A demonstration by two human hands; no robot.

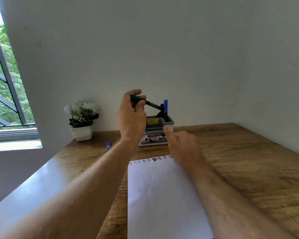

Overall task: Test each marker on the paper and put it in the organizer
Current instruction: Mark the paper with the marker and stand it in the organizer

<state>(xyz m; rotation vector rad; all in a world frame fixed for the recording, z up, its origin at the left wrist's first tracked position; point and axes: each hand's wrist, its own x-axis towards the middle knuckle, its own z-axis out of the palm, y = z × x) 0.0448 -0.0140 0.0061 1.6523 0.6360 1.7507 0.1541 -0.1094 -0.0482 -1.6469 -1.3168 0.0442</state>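
Here your left hand [131, 116] is raised above the wooden desk [248, 161], fingers pinched around the green marker [146, 101], whose dark end slants down over the grey organizer [154, 125] where a blue marker [165, 107] stands upright. Your right hand [183, 145] sits lower, loosely curled and holding nothing, forefinger pointing at the organizer's front wall, above the scribbled top edge of the paper [162, 195]. Another blue marker [108, 146] lies near the potted plant [82, 118].

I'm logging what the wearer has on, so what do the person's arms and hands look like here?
Both forearms are bare with no sleeves in view. The left hand and right hand wear no gloves, and no rings, watch or bracelet show. Motion blur softens the lower arms.
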